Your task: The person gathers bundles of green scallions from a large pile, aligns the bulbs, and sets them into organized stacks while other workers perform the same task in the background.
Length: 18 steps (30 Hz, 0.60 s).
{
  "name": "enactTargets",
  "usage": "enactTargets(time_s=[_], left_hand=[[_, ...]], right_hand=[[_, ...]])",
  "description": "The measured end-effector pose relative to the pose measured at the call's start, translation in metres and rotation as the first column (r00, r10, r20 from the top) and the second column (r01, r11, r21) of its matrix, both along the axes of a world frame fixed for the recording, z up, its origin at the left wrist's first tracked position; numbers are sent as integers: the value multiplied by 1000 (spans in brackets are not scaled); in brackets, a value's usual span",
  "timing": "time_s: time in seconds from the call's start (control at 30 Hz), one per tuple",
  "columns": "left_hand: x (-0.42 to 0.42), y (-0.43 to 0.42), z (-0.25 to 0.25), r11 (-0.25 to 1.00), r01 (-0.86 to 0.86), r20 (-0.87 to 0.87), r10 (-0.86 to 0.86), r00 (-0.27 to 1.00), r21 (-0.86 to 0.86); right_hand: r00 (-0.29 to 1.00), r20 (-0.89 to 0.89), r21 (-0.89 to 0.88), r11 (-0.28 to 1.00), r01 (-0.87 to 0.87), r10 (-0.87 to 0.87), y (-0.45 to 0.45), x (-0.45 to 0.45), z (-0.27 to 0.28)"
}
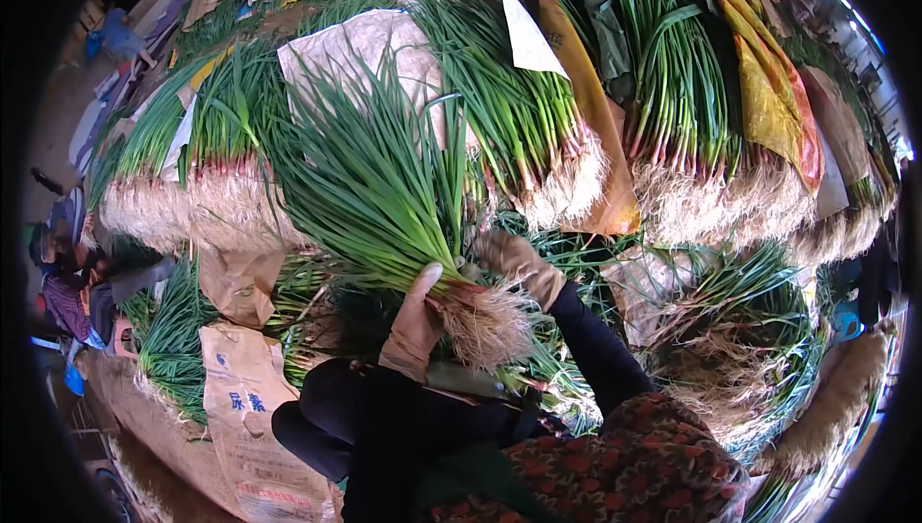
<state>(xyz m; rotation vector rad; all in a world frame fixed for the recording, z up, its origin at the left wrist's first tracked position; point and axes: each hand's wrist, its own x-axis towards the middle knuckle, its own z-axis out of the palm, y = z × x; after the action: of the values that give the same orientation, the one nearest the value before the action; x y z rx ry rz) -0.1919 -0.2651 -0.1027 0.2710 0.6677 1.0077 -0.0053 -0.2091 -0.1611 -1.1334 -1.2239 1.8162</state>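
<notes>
My gloved left hand (413, 326) is wrapped round the lower stems of a large bunch of green onions (394, 192), thumb on top. The green leaves fan out up and to the left, and the pale, stringy roots (485, 326) point down and to the right. At the right of the bunch, just above the roots, is my gloved right hand (521, 266). Its fingers are bent and blurred, and I cannot make out whether anything is between them. Behind the bunch lies a whitish sack (360, 43).
Rows of onion bunches (677, 91) lie beyond, partly under yellow sacking (768, 91). Loose onions (740, 331) are heaped at the right. A printed paper sack (245, 427) lies at the lower left. Another person (72, 297) sits at the far left.
</notes>
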Motion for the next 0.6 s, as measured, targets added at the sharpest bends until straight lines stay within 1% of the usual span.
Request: enactTargets(time_s=[0.03, 0.07, 0.1, 0.13, 0.17, 0.2, 0.27, 0.3, 0.33, 0.37, 0.4, 0.43, 0.47, 0.5, 0.53, 0.57, 0.6], left_hand=[[-2, 0, -2, 1000, 29, 10, -28, 1000, -11], [-2, 1, -5, 998, 61, 21, -60, 998, -18], [-1, 1, -9, 997, 76, -7, -76, 997, -15], [0, -1, -14, 996, 89, -35, -90, 995, -16], [0, -3, -19, 995, 101, -64, -102, 993, -18], [-1, -4, -24, 996, 88, -45, -90, 995, -30], [-6, -4, -34, 997, 59, -8, -60, 998, -51], [-3, -5, -27, 999, 33, 7, -33, 999, -30], [3, -6, -13, 1000, 11, 24, -11, 1000, -11], [7, -6, -3, 1000, -7, 43, 7, 999, 10], [8, -6, -1, 999, 46, 48, -47, 998, 5], [7, -6, 2, 995, 98, 51, -98, 994, 1], [5, -5, 3, 989, 149, 51, -149, 988, -1], [3, -4, 0, 992, 125, 26, -125, 992, 11], [1, -5, -6, 995, 98, 2, -98, 995, 21], [-1, -8, -12, 997, 71, -20, -71, 997, 32], [-5, -9, -11, 994, 109, 142, -107, 984, -4]], right_hand=[[992, 55, -155, 980, 122, -114, 8, -3, 15], [978, 157, 52, 990, 130, -137, 14, -11, 21], [960, 204, 278, 952, 130, -191, 22, -22, 4], [927, 250, 489, 863, 127, -278, 30, -33, -13], [937, 230, 430, 891, 144, -262, 30, -31, -25], [947, 209, 370, 916, 156, -246, 28, -30, -24], [973, 54, 134, 967, 216, -224, 15, -27, -22], [973, 67, -150, 962, 229, -222, 4, -24, -11], [977, 101, 365, 920, 139, -188, -1, -23, -33], [944, 299, 392, 920, 9, -137, -3, -17, -53], [871, 483, 401, 907, -132, -87, -6, -14, -52], [958, 223, 314, 944, 103, -179, -4, -18, -51], [953, -42, 165, 938, 303, -301, 3, -31, -50], [855, -282, -33, 895, 444, -435, 11, -43, -46], [897, -82, 196, 875, 442, -434, 26, -47, -59], [916, 74, 220, 903, 370, -393, 26, -44, -71], [910, 228, 238, 926, 293, -347, 27, -42, -63]])
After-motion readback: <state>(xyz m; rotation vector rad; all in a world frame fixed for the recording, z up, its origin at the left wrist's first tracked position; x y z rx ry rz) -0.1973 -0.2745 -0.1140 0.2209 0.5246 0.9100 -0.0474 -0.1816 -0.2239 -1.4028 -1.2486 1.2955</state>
